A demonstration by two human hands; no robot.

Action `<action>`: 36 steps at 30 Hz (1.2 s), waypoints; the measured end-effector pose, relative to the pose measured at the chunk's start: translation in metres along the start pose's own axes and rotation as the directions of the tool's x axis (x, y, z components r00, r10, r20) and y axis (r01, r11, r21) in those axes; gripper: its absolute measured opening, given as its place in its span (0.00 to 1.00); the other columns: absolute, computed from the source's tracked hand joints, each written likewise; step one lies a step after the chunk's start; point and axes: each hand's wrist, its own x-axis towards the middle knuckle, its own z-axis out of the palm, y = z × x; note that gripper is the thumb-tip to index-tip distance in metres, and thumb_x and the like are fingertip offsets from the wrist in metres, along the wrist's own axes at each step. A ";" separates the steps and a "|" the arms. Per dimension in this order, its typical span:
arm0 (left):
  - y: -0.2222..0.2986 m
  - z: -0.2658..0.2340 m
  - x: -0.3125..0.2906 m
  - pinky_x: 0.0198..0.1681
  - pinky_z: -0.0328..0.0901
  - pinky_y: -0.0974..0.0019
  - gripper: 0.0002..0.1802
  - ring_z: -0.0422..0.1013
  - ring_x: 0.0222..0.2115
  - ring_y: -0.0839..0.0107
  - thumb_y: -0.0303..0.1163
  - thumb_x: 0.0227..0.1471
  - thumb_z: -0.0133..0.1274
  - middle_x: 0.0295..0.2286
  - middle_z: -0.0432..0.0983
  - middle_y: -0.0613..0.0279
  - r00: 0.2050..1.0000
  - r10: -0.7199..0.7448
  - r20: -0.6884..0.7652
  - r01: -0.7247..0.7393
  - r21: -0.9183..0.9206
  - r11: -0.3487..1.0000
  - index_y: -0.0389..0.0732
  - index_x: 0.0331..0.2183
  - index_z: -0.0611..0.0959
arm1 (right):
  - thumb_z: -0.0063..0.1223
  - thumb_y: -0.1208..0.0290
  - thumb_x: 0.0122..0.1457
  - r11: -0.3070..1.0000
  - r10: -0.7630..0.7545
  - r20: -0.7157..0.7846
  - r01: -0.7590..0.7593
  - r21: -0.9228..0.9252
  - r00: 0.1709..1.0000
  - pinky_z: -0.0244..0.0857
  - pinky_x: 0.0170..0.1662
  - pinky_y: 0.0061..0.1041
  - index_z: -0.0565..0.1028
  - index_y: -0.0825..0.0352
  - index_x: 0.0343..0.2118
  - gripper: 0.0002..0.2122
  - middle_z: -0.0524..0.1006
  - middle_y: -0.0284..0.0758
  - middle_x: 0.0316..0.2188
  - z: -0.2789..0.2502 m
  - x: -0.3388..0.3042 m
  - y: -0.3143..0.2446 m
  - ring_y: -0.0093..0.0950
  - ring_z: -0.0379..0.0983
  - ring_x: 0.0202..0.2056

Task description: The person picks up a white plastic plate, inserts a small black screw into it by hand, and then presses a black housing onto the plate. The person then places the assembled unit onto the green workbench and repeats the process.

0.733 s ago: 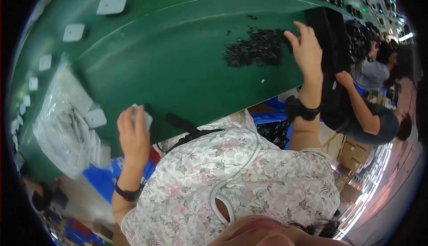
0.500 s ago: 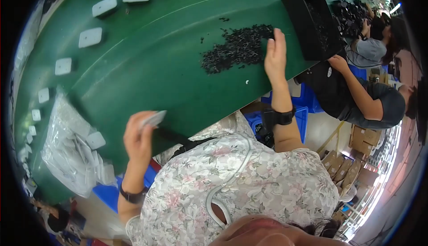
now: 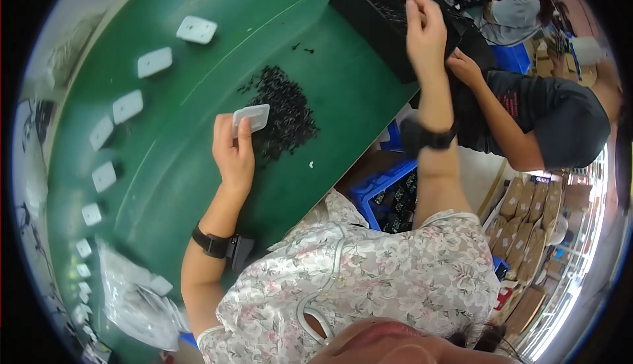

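Observation:
My left hand (image 3: 234, 156) grips a white plastic cover (image 3: 258, 115), rectangular with rounded corners, thumb on its face. It is held just at the left side of a heap of small black parts (image 3: 287, 110) on the green table. My right hand (image 3: 427, 34) is raised at the black box (image 3: 369, 28) on the far right, over its near right edge. The thumb and fingertips there are bent together in a pinch; what they hold, if anything, is too small to make out. Many small dark pieces (image 3: 389, 4) lie inside the box.
Several white covers (image 3: 128, 106) form a curved row along the left of the green table (image 3: 198, 140). A clear plastic bag (image 3: 135, 308) with white pieces lies near left. A co-worker's hand (image 3: 467, 67) is beside the box. A blue crate (image 3: 369, 196) stands below the table edge.
My left hand has moved forward and right with the white cover, to the heap. My right hand has gone from the heap to the box, its fingers now bent. The view has shifted.

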 end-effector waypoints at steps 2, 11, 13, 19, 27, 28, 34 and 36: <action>0.002 0.005 0.011 0.30 0.59 0.69 0.08 0.63 0.26 0.67 0.31 0.57 0.48 0.27 0.66 0.59 0.999 -0.015 0.032 0.015 -0.005 1.000 0.34 0.31 0.76 | 0.50 0.57 0.58 0.921 0.079 0.168 -0.007 -0.389 0.983 0.66 0.36 0.25 0.74 0.67 0.44 0.18 0.77 0.42 0.33 -0.013 0.041 0.082 0.28 0.74 0.31; -0.007 0.022 0.035 0.20 0.50 0.80 0.11 0.55 0.19 0.87 0.35 0.60 0.46 0.21 0.65 0.73 0.982 -0.184 -0.030 0.170 -0.264 0.949 0.37 0.34 0.76 | 0.44 0.41 0.54 0.757 0.346 0.501 0.079 -0.648 0.793 0.68 0.43 0.43 0.65 0.63 0.53 0.32 0.63 0.52 0.46 0.040 0.032 0.059 0.49 0.63 0.48; 0.006 0.016 0.034 0.21 0.51 0.80 0.11 0.55 0.19 0.86 0.35 0.60 0.45 0.20 0.63 0.73 0.977 -0.206 -0.055 0.183 -0.278 0.943 0.37 0.33 0.75 | 0.48 0.45 0.55 0.780 0.260 0.451 0.090 -0.620 0.854 0.70 0.38 0.40 0.67 0.66 0.46 0.27 0.65 0.50 0.42 0.045 0.023 0.064 0.46 0.67 0.44; 0.011 -0.010 0.022 0.22 0.53 0.79 0.12 0.58 0.20 0.84 0.36 0.60 0.45 0.22 0.66 0.72 0.950 -0.290 -0.117 0.236 -0.342 0.910 0.36 0.34 0.75 | 0.48 0.52 0.57 0.894 0.191 0.408 0.014 -0.448 0.893 0.68 0.37 0.40 0.69 0.64 0.42 0.19 0.71 0.49 0.34 0.048 0.016 0.076 0.49 0.72 0.34; 0.006 -0.033 0.004 0.20 0.50 0.81 0.12 0.58 0.19 0.86 0.38 0.59 0.47 0.21 0.67 0.72 0.933 -0.349 -0.090 0.287 -0.400 0.870 0.39 0.35 0.76 | 0.47 0.53 0.59 0.792 0.443 0.548 -0.596 0.131 0.710 0.54 0.16 0.17 0.70 0.63 0.31 0.15 0.68 0.28 0.18 0.019 0.037 0.042 0.15 0.64 0.19; 0.006 -0.035 0.003 0.20 0.51 0.81 0.12 0.59 0.19 0.86 0.38 0.59 0.47 0.22 0.67 0.72 0.926 -0.367 -0.085 0.300 -0.422 0.856 0.39 0.35 0.76 | 0.46 0.54 0.60 0.748 0.389 0.582 -0.614 0.253 0.714 0.55 0.16 0.16 0.70 0.62 0.31 0.14 0.67 0.26 0.19 0.015 0.040 0.031 0.14 0.63 0.19; 0.012 -0.048 -0.011 0.21 0.52 0.82 0.13 0.59 0.20 0.86 0.38 0.60 0.46 0.22 0.68 0.72 0.902 -0.419 -0.103 0.335 -0.446 0.830 0.38 0.36 0.77 | 0.48 0.56 0.60 0.828 0.225 0.687 -0.508 0.239 0.691 0.57 0.20 0.16 0.70 0.63 0.35 0.14 0.67 0.28 0.22 0.024 0.011 -0.048 0.15 0.63 0.22; 0.015 -0.051 -0.018 0.21 0.51 0.81 0.13 0.58 0.20 0.86 0.38 0.60 0.45 0.21 0.67 0.72 0.889 -0.441 -0.126 0.350 -0.436 0.829 0.37 0.35 0.77 | 0.48 0.57 0.59 0.954 -0.007 0.606 -0.176 0.242 0.796 0.64 0.29 0.25 0.70 0.67 0.36 0.15 0.69 0.33 0.24 0.052 -0.020 -0.046 0.25 0.68 0.26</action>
